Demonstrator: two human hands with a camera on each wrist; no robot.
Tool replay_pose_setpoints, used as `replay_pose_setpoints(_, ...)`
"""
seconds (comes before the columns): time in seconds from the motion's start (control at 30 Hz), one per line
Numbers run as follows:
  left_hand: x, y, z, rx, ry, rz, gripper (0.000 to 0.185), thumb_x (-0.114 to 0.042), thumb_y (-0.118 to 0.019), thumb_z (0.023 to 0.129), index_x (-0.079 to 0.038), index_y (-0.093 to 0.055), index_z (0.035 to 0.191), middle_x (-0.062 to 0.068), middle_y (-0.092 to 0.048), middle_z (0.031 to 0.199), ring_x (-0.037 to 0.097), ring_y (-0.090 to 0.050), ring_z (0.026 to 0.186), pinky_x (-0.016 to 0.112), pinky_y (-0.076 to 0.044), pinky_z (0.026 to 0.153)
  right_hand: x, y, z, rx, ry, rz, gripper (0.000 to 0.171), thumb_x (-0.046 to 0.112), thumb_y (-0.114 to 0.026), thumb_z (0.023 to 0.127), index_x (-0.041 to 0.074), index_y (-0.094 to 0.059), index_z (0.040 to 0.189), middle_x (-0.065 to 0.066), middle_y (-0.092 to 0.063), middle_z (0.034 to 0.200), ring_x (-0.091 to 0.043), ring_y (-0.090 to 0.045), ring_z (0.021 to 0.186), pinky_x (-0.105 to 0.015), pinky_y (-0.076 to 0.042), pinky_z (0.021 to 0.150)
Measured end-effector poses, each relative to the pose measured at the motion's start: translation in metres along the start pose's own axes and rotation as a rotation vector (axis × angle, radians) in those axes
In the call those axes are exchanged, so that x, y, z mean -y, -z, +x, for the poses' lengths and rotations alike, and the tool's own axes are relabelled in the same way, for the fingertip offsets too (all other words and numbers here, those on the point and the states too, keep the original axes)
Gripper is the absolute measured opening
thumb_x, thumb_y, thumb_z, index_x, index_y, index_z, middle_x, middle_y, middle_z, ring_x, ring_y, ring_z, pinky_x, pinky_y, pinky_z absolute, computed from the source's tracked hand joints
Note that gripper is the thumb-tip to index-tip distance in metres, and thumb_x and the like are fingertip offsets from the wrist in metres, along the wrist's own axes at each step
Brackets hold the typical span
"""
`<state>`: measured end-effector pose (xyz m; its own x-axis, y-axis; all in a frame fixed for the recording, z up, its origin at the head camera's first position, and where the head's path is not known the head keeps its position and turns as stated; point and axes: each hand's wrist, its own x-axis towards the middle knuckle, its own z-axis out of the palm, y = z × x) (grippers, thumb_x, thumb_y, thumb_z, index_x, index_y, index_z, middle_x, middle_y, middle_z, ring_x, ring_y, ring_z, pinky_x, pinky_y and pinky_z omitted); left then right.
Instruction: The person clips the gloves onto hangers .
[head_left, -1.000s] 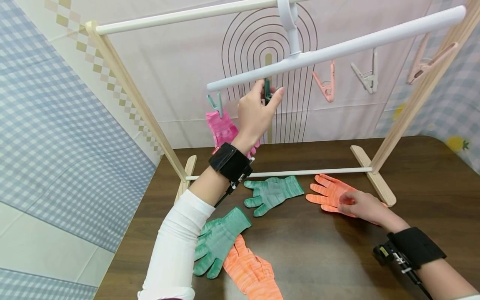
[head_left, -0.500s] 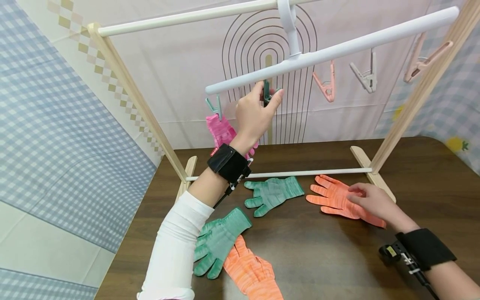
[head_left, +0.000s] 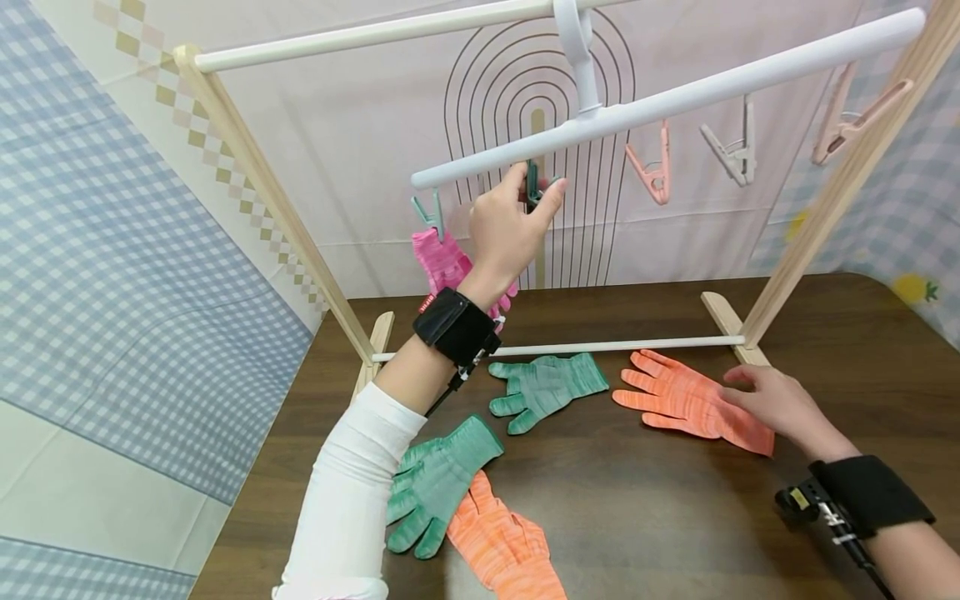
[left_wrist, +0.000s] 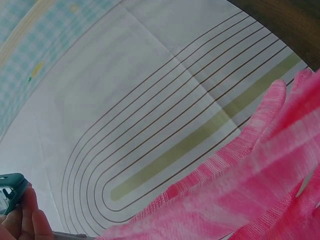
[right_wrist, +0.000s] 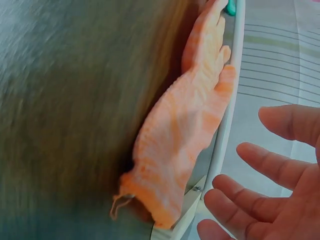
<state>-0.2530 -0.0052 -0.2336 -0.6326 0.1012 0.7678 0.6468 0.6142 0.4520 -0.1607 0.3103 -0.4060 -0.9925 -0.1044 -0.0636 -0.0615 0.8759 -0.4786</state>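
Observation:
My left hand (head_left: 510, 225) pinches a dark green clothespin (head_left: 532, 185) just under the white hanger (head_left: 517, 154); the clothespin (left_wrist: 15, 189) shows at the lower left of the left wrist view. Left of that hand, a mint clothespin (head_left: 431, 215) holds a pink glove (head_left: 442, 258) hanging by its cuff, partly behind my forearm. My right hand (head_left: 780, 407), fingers loosely bent and holding nothing, hovers over the cuff of an orange glove (head_left: 675, 396) lying flat on the table. In the right wrist view a gap shows between my fingers and the orange glove (right_wrist: 175, 135).
A green glove (head_left: 551, 385) lies by the rack's lower bar (head_left: 622, 344). Nearer me, another green glove (head_left: 450, 475) overlaps a second orange glove (head_left: 506, 542). Pink (head_left: 654, 171), grey (head_left: 737, 154) and pale pink (head_left: 855, 125) clothespins hang at the hanger's right. Wooden posts (head_left: 262, 192) flank it.
My right hand has moved to the right, from the middle of the orange glove to its cuff, uncovering more of the glove. The left hand stays on the dark green clothespin.

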Motion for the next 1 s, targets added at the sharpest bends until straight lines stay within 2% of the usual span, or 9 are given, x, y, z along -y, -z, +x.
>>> replay_pose_setpoints(0.27,0.001,0.001,0.000,0.007,0.009,-0.016,0.028,-0.036,-0.055,0.085,-0.009,-0.058,0.086,-0.001,-0.059,0.065,0.007,-0.044,0.053,0.017,-0.027,0.049,-0.009,-0.002,-0.002,0.021,-0.014,-0.040,0.041,0.029,-0.058,0.083,-0.008,-0.056,0.102,-0.032,-0.054,0.103,-0.043,-0.051,0.091,-0.045,-0.042,0.067)
replay_pose_setpoints(0.37,0.001,0.001,0.000,0.006,0.004,-0.025,0.028,-0.036,-0.055,0.085,-0.008,-0.059,0.087,-0.001,-0.060,0.066,0.007,-0.044,0.053,0.017,-0.027,0.049,-0.012,-0.004,-0.004,0.025,-0.016,-0.042,0.035,0.026,-0.058,0.082,-0.005,-0.058,0.098,-0.024,-0.058,0.093,-0.032,-0.054,0.077,-0.036,-0.041,0.061)
replay_pose_setpoints(0.47,0.002,0.001,0.000,0.006,0.001,-0.034,0.028,-0.035,-0.056,0.085,-0.007,-0.059,0.087,-0.001,-0.060,0.066,0.007,-0.044,0.053,0.017,-0.027,0.049,-0.013,-0.006,-0.006,0.028,-0.017,-0.037,0.027,0.024,-0.057,0.082,-0.001,-0.060,0.092,-0.011,-0.059,0.080,-0.018,-0.048,0.065,-0.028,-0.035,0.056)
replay_pose_setpoints(0.53,0.002,0.001,0.000,0.007,0.001,-0.039,0.028,-0.035,-0.056,0.085,-0.007,-0.059,0.087,-0.001,-0.060,0.066,0.007,-0.044,0.053,0.017,-0.028,0.049,-0.013,-0.006,-0.007,0.041,-0.023,-0.025,0.024,0.023,-0.056,0.082,0.001,-0.060,0.089,-0.005,-0.056,0.074,-0.014,-0.044,0.062,-0.026,-0.032,0.054)
replay_pose_setpoints(0.77,0.002,0.001,0.000,0.008,0.003,-0.026,0.028,-0.036,-0.055,0.085,-0.008,-0.059,0.087,-0.001,-0.060,0.066,0.007,-0.043,0.053,0.017,-0.026,0.049,-0.012,-0.008,-0.011,0.096,-0.056,-0.014,0.028,0.027,-0.056,0.083,0.000,-0.058,0.091,-0.002,-0.051,0.069,-0.014,-0.043,0.060,-0.027,-0.030,0.053)
replay_pose_setpoints(1.0,0.003,0.001,0.000,0.007,0.001,-0.028,0.028,-0.035,-0.056,0.085,-0.008,-0.059,0.087,-0.001,-0.060,0.067,0.007,-0.042,0.053,0.017,-0.026,0.050,-0.011,-0.011,-0.013,0.104,-0.038,-0.024,0.027,0.024,-0.057,0.082,-0.002,-0.059,0.089,-0.001,-0.047,0.066,-0.013,-0.041,0.058,-0.027,-0.029,0.052)
